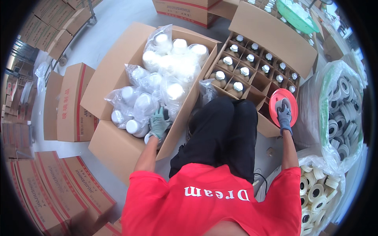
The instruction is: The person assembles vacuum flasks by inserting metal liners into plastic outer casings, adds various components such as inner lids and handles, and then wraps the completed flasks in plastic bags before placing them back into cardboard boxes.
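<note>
My left hand (159, 122), in a pale green glove, reaches into an open carton (175, 137) on my left. Its fingers are stretched out against white rounded pieces (142, 103) in clear plastic bags. My right hand (284, 112), gloved in grey, is over a shallow red bowl (290, 97), its fingers bent together; whatever they may hold is hidden. Beneath the bowl stands a divided carton (263, 82) with several silver-capped bottles (244, 71) upright in its compartments. Some compartments by the bowl hold no bottle.
At right, a clear sack (311, 114) holds grey rings, and a nearer bag holds cream-coloured rings (316, 191). A green basket (298, 15) sits on more bottles at the far right. Closed cartons (51, 192) are stacked at left, near a wheeled trolley (84, 23).
</note>
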Demonstrator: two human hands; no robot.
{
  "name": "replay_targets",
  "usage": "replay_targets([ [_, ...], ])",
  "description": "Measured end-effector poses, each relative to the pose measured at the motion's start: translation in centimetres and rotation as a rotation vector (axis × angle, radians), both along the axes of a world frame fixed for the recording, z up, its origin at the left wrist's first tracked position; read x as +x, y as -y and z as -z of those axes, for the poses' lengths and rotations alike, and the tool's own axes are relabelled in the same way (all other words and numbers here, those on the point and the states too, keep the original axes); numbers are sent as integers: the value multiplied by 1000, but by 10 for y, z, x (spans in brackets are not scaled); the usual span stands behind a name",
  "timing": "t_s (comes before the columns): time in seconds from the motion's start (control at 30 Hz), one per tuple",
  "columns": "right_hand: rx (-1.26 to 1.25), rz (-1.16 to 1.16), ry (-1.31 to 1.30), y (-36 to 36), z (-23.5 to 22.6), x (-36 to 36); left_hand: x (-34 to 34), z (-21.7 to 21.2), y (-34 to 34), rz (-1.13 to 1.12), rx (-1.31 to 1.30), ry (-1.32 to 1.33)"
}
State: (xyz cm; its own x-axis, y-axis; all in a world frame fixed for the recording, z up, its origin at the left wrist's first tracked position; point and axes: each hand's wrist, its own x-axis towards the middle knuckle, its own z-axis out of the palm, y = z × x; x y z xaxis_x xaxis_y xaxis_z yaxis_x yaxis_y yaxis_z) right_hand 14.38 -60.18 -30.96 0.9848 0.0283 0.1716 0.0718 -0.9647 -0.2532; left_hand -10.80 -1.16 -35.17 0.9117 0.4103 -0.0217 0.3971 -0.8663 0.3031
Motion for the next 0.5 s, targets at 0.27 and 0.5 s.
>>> replay_targets([
  [0.27,586,-427,46,-129,-110,-31,-79,-275,29,-343,-686,544],
  [0.5,1497,-690,-275,-208,-182,-72,-52,-253,133,22,-1637,-263],
])
